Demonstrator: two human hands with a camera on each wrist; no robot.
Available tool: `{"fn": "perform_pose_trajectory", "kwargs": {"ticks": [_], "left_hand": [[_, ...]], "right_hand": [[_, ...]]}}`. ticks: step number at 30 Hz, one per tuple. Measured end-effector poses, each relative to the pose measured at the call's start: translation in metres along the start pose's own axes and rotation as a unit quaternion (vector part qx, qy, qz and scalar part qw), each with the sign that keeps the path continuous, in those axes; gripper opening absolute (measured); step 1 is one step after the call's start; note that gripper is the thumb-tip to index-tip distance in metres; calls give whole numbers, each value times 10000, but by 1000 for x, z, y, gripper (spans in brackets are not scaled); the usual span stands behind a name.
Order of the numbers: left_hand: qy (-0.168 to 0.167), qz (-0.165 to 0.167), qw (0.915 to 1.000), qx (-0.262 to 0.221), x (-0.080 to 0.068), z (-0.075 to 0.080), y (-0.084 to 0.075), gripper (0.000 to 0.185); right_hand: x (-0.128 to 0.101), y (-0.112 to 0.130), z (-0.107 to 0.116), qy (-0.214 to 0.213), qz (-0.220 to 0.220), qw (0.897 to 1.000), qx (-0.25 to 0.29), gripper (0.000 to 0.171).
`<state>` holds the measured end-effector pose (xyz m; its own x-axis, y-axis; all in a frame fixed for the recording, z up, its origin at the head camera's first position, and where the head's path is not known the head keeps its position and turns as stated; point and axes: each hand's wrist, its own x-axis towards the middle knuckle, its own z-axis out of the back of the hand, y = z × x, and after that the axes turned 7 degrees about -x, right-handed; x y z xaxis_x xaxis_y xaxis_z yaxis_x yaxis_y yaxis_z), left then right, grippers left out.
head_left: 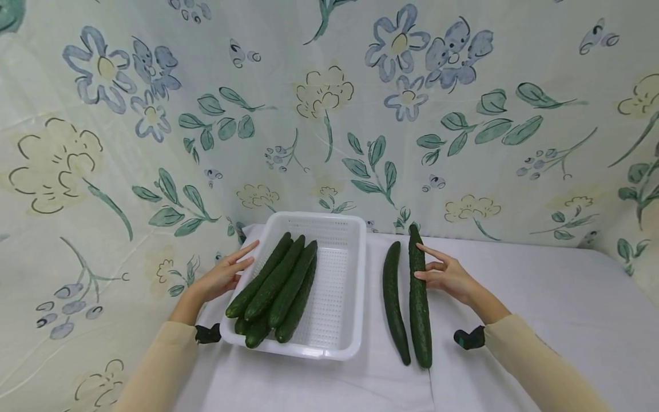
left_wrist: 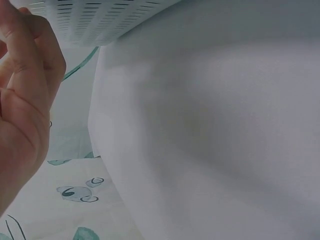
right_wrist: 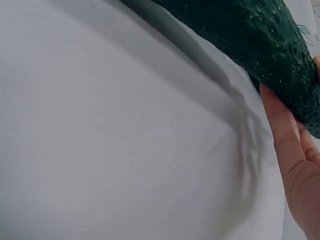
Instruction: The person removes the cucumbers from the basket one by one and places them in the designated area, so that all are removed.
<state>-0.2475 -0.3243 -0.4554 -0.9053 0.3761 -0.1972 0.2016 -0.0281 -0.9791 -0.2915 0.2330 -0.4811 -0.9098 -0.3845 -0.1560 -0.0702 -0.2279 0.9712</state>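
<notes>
A white plastic basket (head_left: 340, 297) holds several dark green cucumbers (head_left: 275, 280), piled along its left side. My left hand (head_left: 218, 280) is at the basket's left wall, its fingers extended toward the rim. In the left wrist view, that hand (left_wrist: 25, 85) shows beside the slotted basket wall (left_wrist: 95, 20). To the right of the basket, my right hand (head_left: 449, 276) holds a long cucumber (head_left: 419, 309) between thumb and fingers near its upper half. The right wrist view shows the fingers (right_wrist: 282, 130) against the bumpy cucumber (right_wrist: 250, 45), which casts a shadow on the cloth.
Another cucumber (head_left: 393, 303), slightly curved, lies between the basket and the held one. A white cloth (head_left: 535, 297) covers the table. Behind the table and along the left hangs a floral curtain (head_left: 288, 154). Dark wrist straps (head_left: 469, 337) sit at the beige sleeves (head_left: 535, 360).
</notes>
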Motion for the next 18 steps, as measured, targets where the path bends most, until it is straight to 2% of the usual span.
{"fn": "perform_pose_trajectory", "kwargs": {"ticks": [6, 13, 18], "left_hand": [[3, 15, 10000, -5, -1, -1, -1, 51], [220, 80, 9997, -80, -10, -11, -19, 53], [208, 47, 9998, -25, -11, -12, -20, 53]], "right_hand": [[2, -7, 0, -110, -108, 9999, -37, 82], [-1, 0, -2, -103, -281, 9994, -159, 85], [6, -12, 1, -132, -254, 9987, -416, 85]]}}
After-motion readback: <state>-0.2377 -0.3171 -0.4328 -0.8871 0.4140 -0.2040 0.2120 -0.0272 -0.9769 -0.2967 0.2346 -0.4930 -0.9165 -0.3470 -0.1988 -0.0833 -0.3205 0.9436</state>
